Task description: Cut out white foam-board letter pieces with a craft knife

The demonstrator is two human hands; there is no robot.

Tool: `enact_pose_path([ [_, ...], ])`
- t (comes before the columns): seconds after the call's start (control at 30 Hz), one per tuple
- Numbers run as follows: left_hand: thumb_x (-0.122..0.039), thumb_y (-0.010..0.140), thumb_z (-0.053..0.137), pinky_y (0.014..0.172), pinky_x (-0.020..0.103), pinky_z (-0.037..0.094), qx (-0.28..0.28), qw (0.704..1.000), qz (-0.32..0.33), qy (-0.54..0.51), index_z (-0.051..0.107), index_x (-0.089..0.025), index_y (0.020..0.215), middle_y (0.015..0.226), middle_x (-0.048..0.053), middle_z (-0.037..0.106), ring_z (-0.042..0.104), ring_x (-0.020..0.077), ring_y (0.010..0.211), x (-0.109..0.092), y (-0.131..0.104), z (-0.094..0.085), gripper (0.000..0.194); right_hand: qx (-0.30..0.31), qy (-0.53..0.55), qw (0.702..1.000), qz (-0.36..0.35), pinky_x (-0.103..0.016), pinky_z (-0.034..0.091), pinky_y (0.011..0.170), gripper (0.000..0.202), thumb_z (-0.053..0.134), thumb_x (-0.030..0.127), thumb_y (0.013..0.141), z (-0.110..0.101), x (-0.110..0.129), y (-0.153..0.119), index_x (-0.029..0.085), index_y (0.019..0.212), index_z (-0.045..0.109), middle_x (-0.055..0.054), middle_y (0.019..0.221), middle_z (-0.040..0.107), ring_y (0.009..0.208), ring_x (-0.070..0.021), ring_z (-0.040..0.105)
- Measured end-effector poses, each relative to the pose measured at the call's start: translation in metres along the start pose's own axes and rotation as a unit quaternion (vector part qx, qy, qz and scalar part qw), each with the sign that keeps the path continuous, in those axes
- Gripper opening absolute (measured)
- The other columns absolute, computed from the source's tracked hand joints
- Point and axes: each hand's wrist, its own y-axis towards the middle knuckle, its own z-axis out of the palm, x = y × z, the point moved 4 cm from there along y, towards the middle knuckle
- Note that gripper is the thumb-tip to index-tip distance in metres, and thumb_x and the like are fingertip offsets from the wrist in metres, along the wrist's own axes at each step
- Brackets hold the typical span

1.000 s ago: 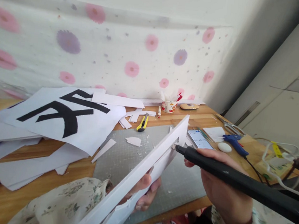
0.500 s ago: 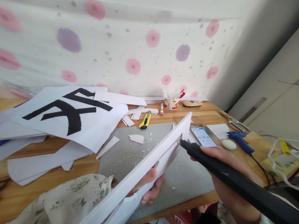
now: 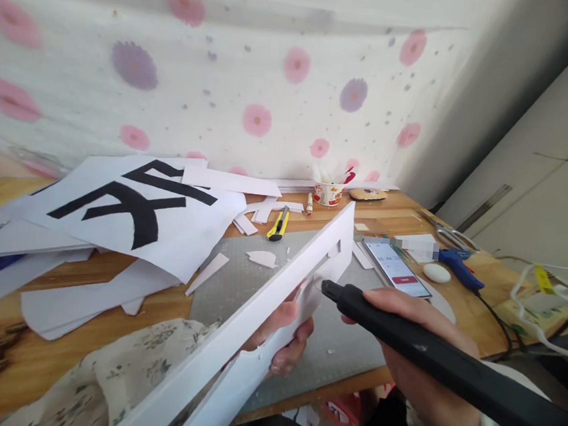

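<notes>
Left hand grips the white board (image 3: 254,310) as the right hand (image 3: 422,395) holds a black tool (image 3: 403,328) up to it

Nearest, the long white board slants up from the bottom edge, raised above the tabletop (image 3: 169,299), with a long slot cut along it. The left hand (image 3: 278,318) is clasped around its lower strip, one digit showing in the slot and other fingers curled beneath. The right hand is closed around the black tool and lies to the right of the board, apart from it. The tool's tip is right by the slot's upper part; whether it touches is unclear.

Beneath the board lies a grey mat (image 3: 347,339) with white scraps (image 3: 261,258). A phone (image 3: 394,267) sits just beyond the right hand, near a white egg-shaped thing (image 3: 437,273) and a blue glue gun (image 3: 459,267). Past the board's left side are a yellow cutter (image 3: 279,224) and a white sheet with black shapes (image 3: 186,230). Farther back stand a patterned cup (image 3: 329,194) and, beside it, a computer mouse (image 3: 367,194). A flowered cloth (image 3: 218,66) covers the wall behind.
</notes>
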Motion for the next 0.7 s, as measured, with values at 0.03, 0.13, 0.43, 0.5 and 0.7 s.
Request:
enact_pose_path([
  [0.03, -0.057, 0.076, 0.063, 0.045, 0.018, 0.014, -0.005, 1.000, 0.007, -0.007, 0.060, -0.035, 0.100, 0.066, -0.008, 0.056, 0.029, 0.0007, 0.038, 0.001, 0.000, 0.000, 0.033, 0.012, 0.002, 1.000, 0.000, -0.040, 0.058, 0.076, 0.030, 0.061, 0.031, 0.087, 0.003, 0.001, -0.001, 0.030, 0.117, 0.067, -0.007, 0.103, 0.073, 0.092, -0.0275, 0.070],
  [0.13, -0.061, 0.076, 0.061, 0.043, 0.017, 0.015, 0.020, 1.000, 0.006, 0.012, 0.060, -0.025, 0.081, 0.061, -0.007, 0.051, 0.027, 0.0007, 0.039, 0.003, 0.002, 0.001, 0.036, 0.048, -0.009, 0.999, -0.002, -0.038, 0.059, 0.073, 0.029, 0.062, 0.034, 0.087, 0.008, 0.005, 0.002, 0.032, 0.115, 0.068, -0.006, 0.101, 0.073, 0.091, -0.0268, 0.070],
  [0.43, -0.065, 0.078, 0.058, 0.040, 0.021, 0.022, 0.071, 0.994, -0.041, 0.076, 0.055, -0.023, 0.083, 0.050, -0.008, 0.040, 0.027, 0.0048, 0.039, -0.012, -0.005, 0.010, 0.043, 0.009, 0.042, 0.999, 0.025, -0.042, 0.058, 0.076, 0.030, 0.065, 0.037, 0.085, 0.002, -0.007, 0.002, 0.030, 0.114, 0.068, -0.007, 0.101, 0.073, 0.089, -0.0271, 0.071],
  [0.5, -0.063, 0.081, 0.056, 0.042, 0.021, 0.021, 0.068, 0.993, -0.049, 0.078, 0.056, -0.022, 0.082, 0.049, -0.007, 0.037, 0.027, 0.0048, 0.040, -0.011, -0.006, 0.010, 0.041, 0.025, 0.041, 0.998, 0.029, -0.041, 0.058, 0.076, 0.030, 0.066, 0.035, 0.084, 0.002, -0.007, 0.002, 0.029, 0.114, 0.068, -0.008, 0.104, 0.073, 0.093, -0.0281, 0.070],
  [0.7, -0.063, 0.076, 0.062, 0.035, 0.017, 0.022, 0.055, 0.998, -0.001, 0.038, 0.057, -0.023, 0.085, 0.067, -0.006, 0.048, 0.031, 0.0010, 0.037, -0.005, -0.001, 0.005, 0.042, -0.009, 0.076, 0.997, 0.028, -0.040, 0.059, 0.073, 0.027, 0.065, 0.030, 0.086, 0.003, -0.006, 0.006, 0.028, 0.113, 0.068, -0.006, 0.094, 0.074, 0.081, -0.0243, 0.071],
])
